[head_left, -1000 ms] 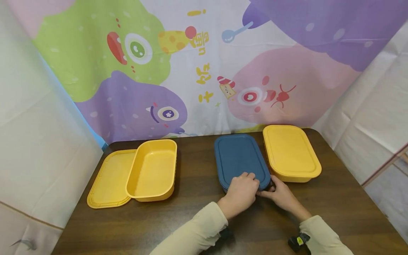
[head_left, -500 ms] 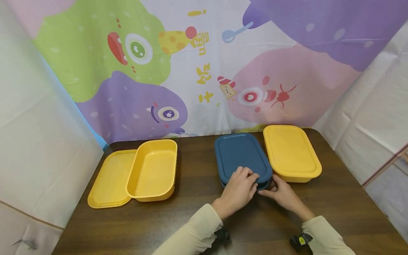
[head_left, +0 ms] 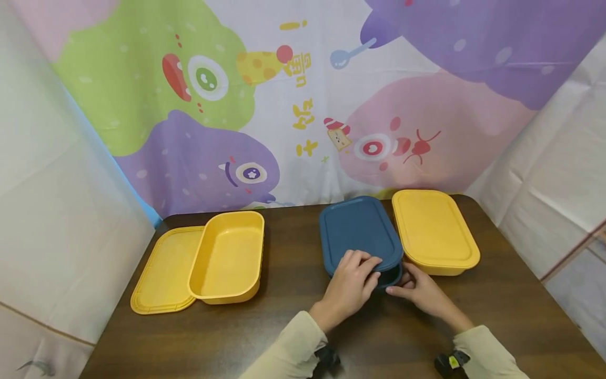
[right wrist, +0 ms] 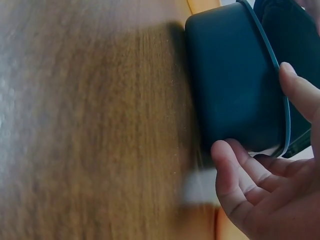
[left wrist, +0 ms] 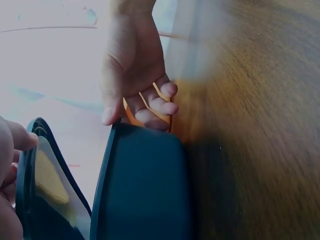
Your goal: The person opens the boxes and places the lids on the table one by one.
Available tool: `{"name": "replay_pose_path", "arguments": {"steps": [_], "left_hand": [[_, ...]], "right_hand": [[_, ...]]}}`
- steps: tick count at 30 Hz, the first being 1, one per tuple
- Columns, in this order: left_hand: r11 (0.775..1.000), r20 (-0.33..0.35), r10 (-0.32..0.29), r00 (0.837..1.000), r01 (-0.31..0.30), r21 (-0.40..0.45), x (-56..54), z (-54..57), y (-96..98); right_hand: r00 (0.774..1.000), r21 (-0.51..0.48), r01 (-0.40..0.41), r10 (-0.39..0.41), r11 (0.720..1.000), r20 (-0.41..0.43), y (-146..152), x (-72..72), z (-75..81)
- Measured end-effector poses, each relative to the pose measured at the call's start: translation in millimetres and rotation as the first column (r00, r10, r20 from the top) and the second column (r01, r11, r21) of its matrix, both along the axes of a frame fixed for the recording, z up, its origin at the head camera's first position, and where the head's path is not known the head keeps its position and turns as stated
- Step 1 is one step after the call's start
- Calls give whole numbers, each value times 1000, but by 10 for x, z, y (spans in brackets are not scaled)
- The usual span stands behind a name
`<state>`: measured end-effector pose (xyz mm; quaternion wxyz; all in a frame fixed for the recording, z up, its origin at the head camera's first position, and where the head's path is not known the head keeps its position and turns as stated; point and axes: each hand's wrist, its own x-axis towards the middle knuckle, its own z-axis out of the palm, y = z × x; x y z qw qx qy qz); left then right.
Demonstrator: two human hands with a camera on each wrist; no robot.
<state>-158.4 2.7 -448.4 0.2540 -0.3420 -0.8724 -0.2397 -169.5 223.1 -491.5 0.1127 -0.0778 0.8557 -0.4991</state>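
In the head view my left hand [head_left: 347, 284] grips the near edge of a dark blue lid [head_left: 360, 231], raised at the front so a dark gap shows beneath. The left wrist view has the lid's underside [left wrist: 47, 182] tilted away from the rim of the blue food container [left wrist: 142, 185]. My right hand [head_left: 421, 292] holds that container at its near right corner. Seen from the right wrist, the thumb [right wrist: 296, 90] lies on the rim and the fingers are against the side. The lid's far end still lies over the container.
A yellow container with its lid on [head_left: 435, 229] stands just right of the blue one. Across the dark wooden table [head_left: 293, 263], an open yellow container [head_left: 229, 258] partly overlaps a yellow lid [head_left: 163, 273]. A cartoon-print cloth [head_left: 303, 179] hangs along the back edge.
The blue lid's near edge has risen, and the gap under it has widened. My left hand has shifted slightly left with the edge; my right hand stays at the container's corner.
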Motion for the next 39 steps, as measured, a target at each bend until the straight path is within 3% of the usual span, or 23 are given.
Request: {"name": "replay_pose_path", "arguments": {"steps": [10,21,30,35,39], "left_hand": [[991,-13,-9,1000,10,134,-16,15,-94],[946,-61,-23,998,42,321,-32,-75,-190],[869,-93,2,996,44,493,-66,-80,-249],[817,-57,20,998,16,576,-40,-113,-272],[757,11,23,1000,-24,653,-1,-127,-281]], "right_hand": [[997,25,56,-57,998,54,-10,1,29],[997,7,61,-61,998,55,-49,35,32],[997,21,71,-72,997,39,-70,10,50],[997,-2,65,-65,998,44,-68,18,46],[997,-2,64,-64,998,39,-70,32,43]]}}
